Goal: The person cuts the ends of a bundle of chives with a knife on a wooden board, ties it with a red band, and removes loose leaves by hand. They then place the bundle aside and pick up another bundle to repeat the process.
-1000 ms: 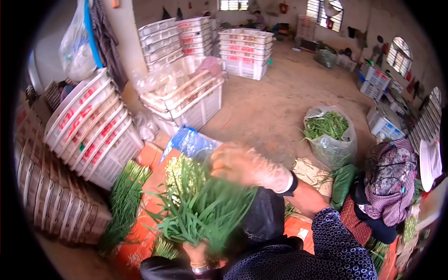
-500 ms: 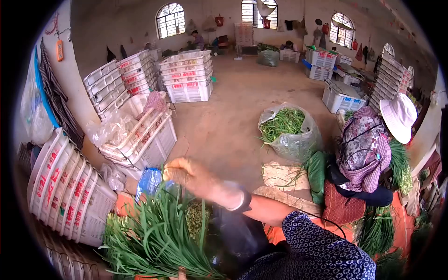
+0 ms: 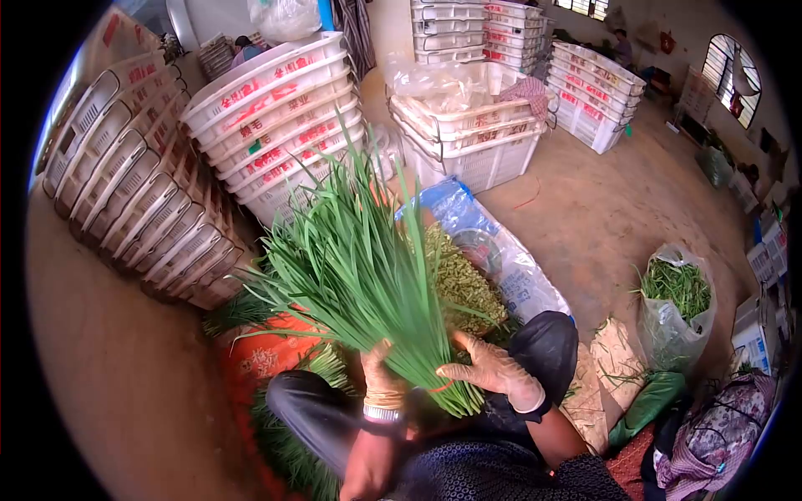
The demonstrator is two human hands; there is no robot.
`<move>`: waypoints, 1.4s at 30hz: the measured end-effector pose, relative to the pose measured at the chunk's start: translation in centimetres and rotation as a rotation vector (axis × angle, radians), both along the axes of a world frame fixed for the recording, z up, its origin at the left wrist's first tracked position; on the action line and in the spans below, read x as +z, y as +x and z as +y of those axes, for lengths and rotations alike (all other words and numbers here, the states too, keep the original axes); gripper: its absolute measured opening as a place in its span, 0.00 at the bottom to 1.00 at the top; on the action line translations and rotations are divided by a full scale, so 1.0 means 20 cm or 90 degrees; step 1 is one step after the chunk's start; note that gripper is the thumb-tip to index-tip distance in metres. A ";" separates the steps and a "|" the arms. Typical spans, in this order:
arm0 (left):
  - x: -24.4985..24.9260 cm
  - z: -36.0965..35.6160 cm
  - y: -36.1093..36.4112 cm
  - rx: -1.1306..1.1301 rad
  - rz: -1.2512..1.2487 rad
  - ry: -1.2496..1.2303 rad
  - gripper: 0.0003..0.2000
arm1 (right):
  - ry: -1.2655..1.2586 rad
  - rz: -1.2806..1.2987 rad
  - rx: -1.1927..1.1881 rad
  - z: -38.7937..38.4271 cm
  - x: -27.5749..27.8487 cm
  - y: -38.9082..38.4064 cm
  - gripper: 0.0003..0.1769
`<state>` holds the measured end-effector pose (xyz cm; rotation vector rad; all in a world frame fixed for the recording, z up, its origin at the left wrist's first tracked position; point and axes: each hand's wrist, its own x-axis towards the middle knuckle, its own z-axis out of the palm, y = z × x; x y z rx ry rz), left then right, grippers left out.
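A large bunch of garlic chives (image 3: 368,267) is held over my lap, its long leaves fanning up and to the left. A thin reddish band lies around the stalks near their cut ends. My left hand (image 3: 380,374), gloved, is closed against the left side of the bunch, some of its fingers hidden behind the leaves. On the right side my gloved right hand (image 3: 493,369) grips the stalks beside the band. Just beyond the hands lies a heap of cut greenish bud pieces (image 3: 464,288) on a blue and white plastic sheet (image 3: 522,275).
Stacked white crates (image 3: 276,117) stand ahead, with more crates (image 3: 134,175) leaning at left. Clear plastic bags fill another crate (image 3: 468,150). More bundled stalks (image 3: 330,367) lie on the orange sheet (image 3: 267,346). At right are a bag of greens (image 3: 677,292) and a seated person (image 3: 723,426).
My view has swung left and down. My right hand, raised beyond the leaves before, has come back to the stalks. The bunch now stands more upright between both hands.
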<state>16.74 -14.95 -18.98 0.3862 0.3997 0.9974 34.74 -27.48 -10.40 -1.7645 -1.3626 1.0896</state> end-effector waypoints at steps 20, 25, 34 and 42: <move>-0.04 -0.12 0.02 0.064 0.144 0.116 0.28 | 0.548 -0.439 -0.138 0.18 0.49 -0.09 0.24; -0.10 -0.13 0.00 0.060 0.181 0.135 0.28 | 0.548 -0.524 -0.088 0.34 0.56 -0.03 0.20; -0.14 -0.13 -0.01 0.039 0.194 0.142 0.28 | 0.546 -0.457 -0.074 0.38 0.48 0.06 0.10; -0.02 -0.17 0.01 0.012 0.196 0.123 0.28 | 0.520 -0.458 -0.060 0.36 0.50 0.09 0.10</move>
